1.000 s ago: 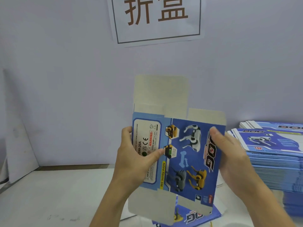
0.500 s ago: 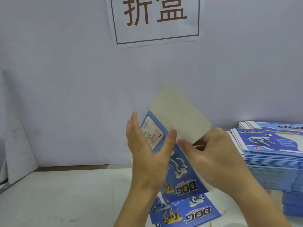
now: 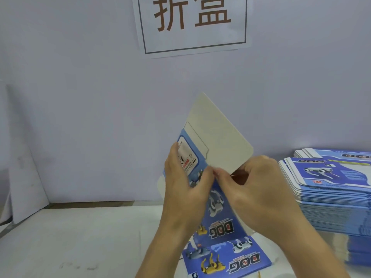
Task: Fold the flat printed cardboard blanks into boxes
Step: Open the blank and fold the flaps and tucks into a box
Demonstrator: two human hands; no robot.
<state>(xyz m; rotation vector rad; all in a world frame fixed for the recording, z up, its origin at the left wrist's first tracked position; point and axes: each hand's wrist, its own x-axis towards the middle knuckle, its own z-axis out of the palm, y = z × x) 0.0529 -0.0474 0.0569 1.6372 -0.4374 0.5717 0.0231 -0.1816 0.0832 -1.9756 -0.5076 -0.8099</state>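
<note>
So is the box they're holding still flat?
No, part-folded: the held blank tilts, and both hands bend its blue side from its grey flap.

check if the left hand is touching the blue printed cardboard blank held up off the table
Touching. The head view shows the left hand gripping the blue printed cardboard blank, fingers wrapped over its label edge and thumb pressed on its printed face.

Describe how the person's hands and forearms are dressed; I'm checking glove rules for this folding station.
Both the left hand and the right hand are bare: no gloves, rings, watch or wristband show. The forearms are bare too, with no sleeve in view down to the frame's lower edge. The fingers carry no tape or covers.
</note>
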